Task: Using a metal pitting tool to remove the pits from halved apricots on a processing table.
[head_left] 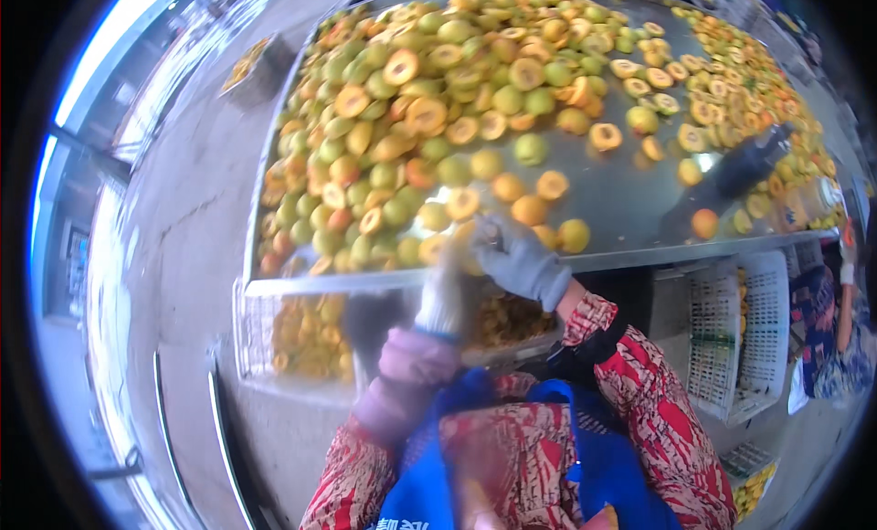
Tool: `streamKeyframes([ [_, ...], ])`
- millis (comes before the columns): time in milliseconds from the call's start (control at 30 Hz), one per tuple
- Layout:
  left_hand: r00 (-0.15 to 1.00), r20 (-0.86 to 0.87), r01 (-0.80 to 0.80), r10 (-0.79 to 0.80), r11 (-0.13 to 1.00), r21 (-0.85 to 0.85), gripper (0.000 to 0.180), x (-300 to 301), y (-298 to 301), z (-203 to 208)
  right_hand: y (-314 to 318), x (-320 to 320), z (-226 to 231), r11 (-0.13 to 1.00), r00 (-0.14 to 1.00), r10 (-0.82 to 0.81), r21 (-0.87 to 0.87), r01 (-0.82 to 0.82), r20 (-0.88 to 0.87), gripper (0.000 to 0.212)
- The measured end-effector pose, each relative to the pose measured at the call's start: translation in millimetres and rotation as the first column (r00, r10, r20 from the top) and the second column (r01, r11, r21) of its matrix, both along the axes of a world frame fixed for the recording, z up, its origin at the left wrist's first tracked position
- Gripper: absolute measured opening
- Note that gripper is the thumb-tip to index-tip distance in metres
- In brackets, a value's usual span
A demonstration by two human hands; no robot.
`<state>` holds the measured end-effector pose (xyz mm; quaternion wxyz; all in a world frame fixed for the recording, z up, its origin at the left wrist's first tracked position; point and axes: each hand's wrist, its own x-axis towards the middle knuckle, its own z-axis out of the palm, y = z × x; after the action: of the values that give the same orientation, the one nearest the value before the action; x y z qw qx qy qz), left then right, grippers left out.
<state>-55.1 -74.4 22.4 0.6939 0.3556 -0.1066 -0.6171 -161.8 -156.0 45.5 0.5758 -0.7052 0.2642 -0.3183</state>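
A large metal table [630, 201] carries a heap of yellow-green, peach-like fruit [393, 100], many cut into halves that show orange flesh. At its near edge, my left hand [448, 292] in a white glove is smeared by motion, its fingers close to the nearest fruit. Beside it on the right, my right hand [525, 263] in a grey glove has its fingers curled together. What those fingers hold, if anything, is hidden. Just beyond the gloves lie a few loose fruits [530, 210] and a cut half [552, 185].
Under the table's left side stands a crate of fruit halves [311, 333]. White plastic crates [740, 338] stand below its right side. A dark cylindrical object [740, 169] and a clear container [808, 204] are on the table's right part. Another person [836, 320] is at far right.
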Motion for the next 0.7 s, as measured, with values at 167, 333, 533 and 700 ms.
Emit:
streamKeyframes([
  [167, 0.949, 0.312, -0.11, 0.049, 0.978, 0.18, 0.037, 22.2, 49.9, -20.4, 27.7, 17.1, -18.4, 0.966, 0.985, -0.033, -0.257, -0.012, -0.169, 0.018],
  [333, 0.973, 0.053, -0.23, 0.225, 0.964, 0.135, 0.032, 13.3, 78.0, 4.3, 39.2, 17.4, -44.8, 0.945, 0.912, -0.313, 0.01, 0.328, -0.264, 0.02],
  [533, 0.991, -0.036, -0.129, 0.132, 0.989, 0.071, 0.027, 25.7, 85.9, -16.0, 107.2, -3.9, -45.0, 0.933, 0.939, 0.255, -0.197, -0.302, -0.232, 0.024],
  [700, 0.932, -0.077, -0.349, 0.354, 0.934, 0.077, 0.03, 24.1, 80.7, -39.8, 94.0, 17.5, -25.6, 0.971, 0.969, -0.097, -0.236, 0.042, -0.229, 0.02],
])
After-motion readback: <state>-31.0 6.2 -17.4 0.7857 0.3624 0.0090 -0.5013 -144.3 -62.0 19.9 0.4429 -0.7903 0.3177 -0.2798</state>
